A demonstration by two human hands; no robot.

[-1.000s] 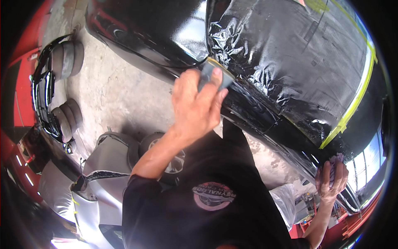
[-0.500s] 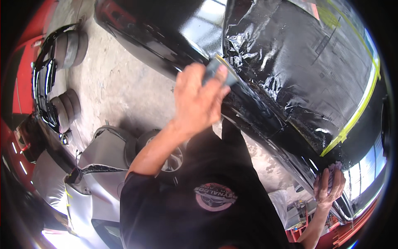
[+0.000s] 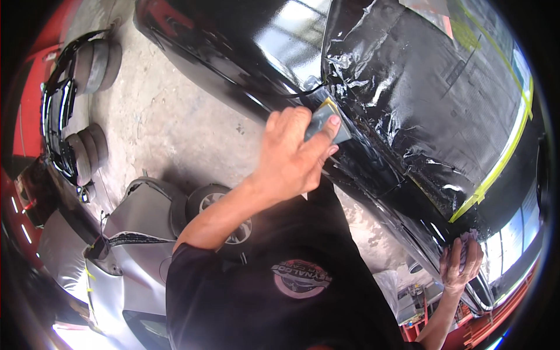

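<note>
My left hand (image 3: 291,153) is closed on a folded piece of grey sandpaper (image 3: 338,129) with a yellowish edge. It presses this against the wet black side panel (image 3: 364,153) of a car, just below the window area. Farther right, my right hand (image 3: 461,263) rests on the same car with bent fingers around a crumpled purplish cloth (image 3: 469,235). Black plastic film (image 3: 429,99) covers the window area above, wrinkled along its lower edge. Yellow masking tape (image 3: 496,175) borders the film on the right.
Stacked tires (image 3: 90,69) and a black bumper (image 3: 53,125) stand on the concrete floor (image 3: 181,116) at left. A silver car (image 3: 140,219) with a wheel (image 3: 211,201) is behind my left arm. Red metal racks (image 3: 501,318) sit at lower right.
My left hand has slid along the panel to the right and toward me with the sandpaper. My right hand has stayed nearly in place with the cloth.
</note>
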